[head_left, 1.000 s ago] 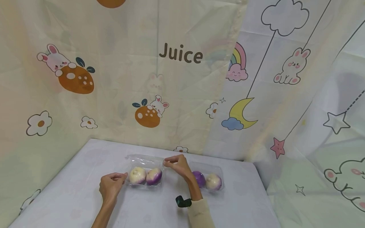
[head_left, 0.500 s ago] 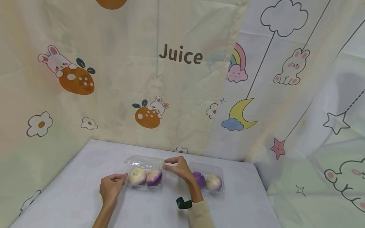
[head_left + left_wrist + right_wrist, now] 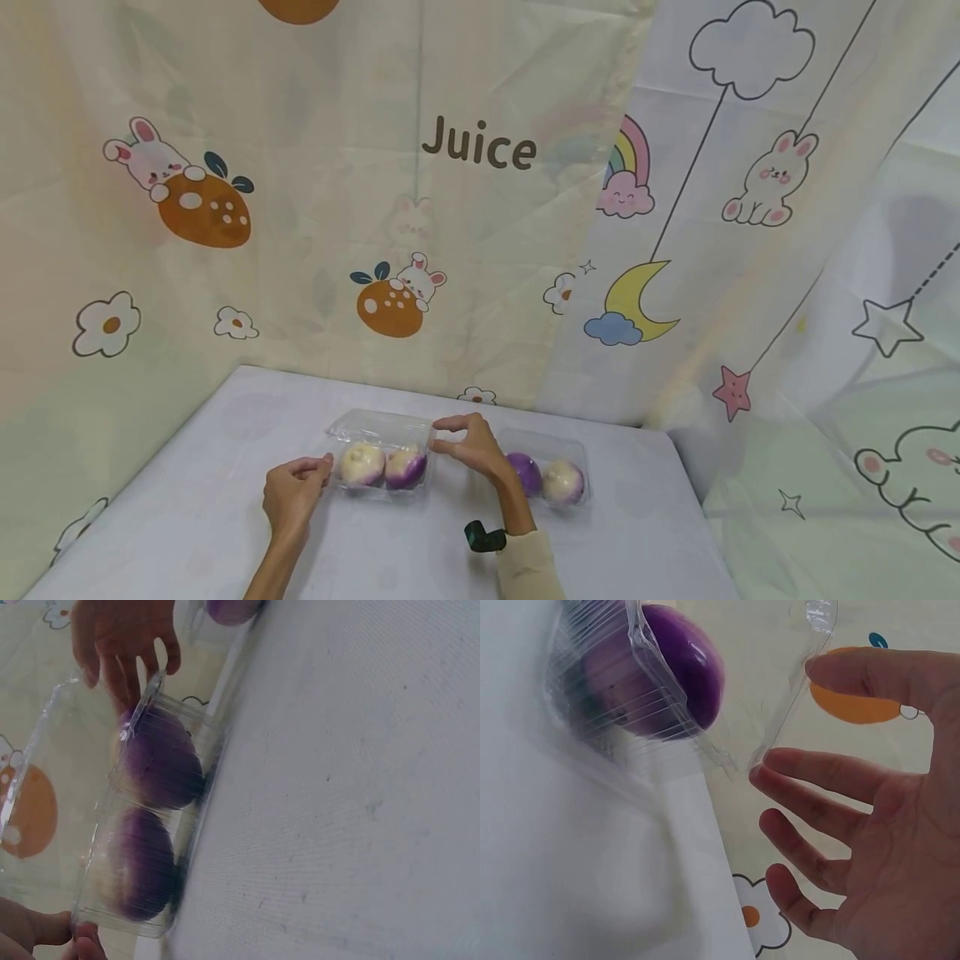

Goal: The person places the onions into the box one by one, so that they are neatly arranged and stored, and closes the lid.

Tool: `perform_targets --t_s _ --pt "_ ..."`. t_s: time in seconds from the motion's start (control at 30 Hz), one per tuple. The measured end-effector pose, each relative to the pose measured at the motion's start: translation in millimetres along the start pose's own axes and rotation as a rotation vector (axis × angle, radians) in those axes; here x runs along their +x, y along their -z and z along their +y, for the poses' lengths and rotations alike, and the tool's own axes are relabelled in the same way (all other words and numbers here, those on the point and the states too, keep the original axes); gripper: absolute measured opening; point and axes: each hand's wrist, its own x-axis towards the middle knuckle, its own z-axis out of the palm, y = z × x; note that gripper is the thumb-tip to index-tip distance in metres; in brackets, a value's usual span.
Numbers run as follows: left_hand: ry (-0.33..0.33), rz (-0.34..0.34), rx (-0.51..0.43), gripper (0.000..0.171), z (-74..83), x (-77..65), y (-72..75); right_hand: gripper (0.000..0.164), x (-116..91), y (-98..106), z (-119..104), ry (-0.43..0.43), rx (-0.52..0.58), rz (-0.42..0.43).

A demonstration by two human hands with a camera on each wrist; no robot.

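Observation:
A clear plastic clamshell box [image 3: 384, 494] stands on the table with its lid [image 3: 390, 427] raised at the back. Two round purple-and-white turnips, a paler one [image 3: 362, 463] and a more purple one [image 3: 406, 468], sit inside it. At the box's left end, my left hand [image 3: 289, 497] pinches the rim corner between thumb and finger, as the left wrist view shows. My right hand [image 3: 476, 443] is at the other end. In the right wrist view its thumb [image 3: 870, 675] and extended fingers [image 3: 821, 769] touch the lid's side edge, spread apart, palm in sight.
To the right, partly behind my right forearm, stands a second clear box [image 3: 587, 467] with two more such turnips [image 3: 562, 481]. A white cloth covers the table [image 3: 405, 550]. Printed curtains [image 3: 300, 333] hang right behind its back edge.
The lid has shifted slightly, its left corner a little farther left. My right thumb and fingers have spread wider apart at the lid's edge. My left hand has barely moved.

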Motion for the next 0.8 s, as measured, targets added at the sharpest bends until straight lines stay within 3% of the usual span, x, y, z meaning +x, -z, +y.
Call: perform_targets --t_s 0.17,0.5,0.8 --pt "0.005 -0.022 -0.052 0.041 -0.1 -0.1 1.6 0.048 -0.9 -0.1 -0.3 0.014 0.009 -0.006" --pt "0.066 -0.1 -0.07 0.098 9.0 3.0 13.1 0.049 3.3 -1.2 7.1 0.0 0.016 -0.018" --pt "0.113 -0.218 -0.098 0.103 16.1 4.4 22.5 0.049 2.2 -3.1 6.9 0.007 0.005 -0.015"
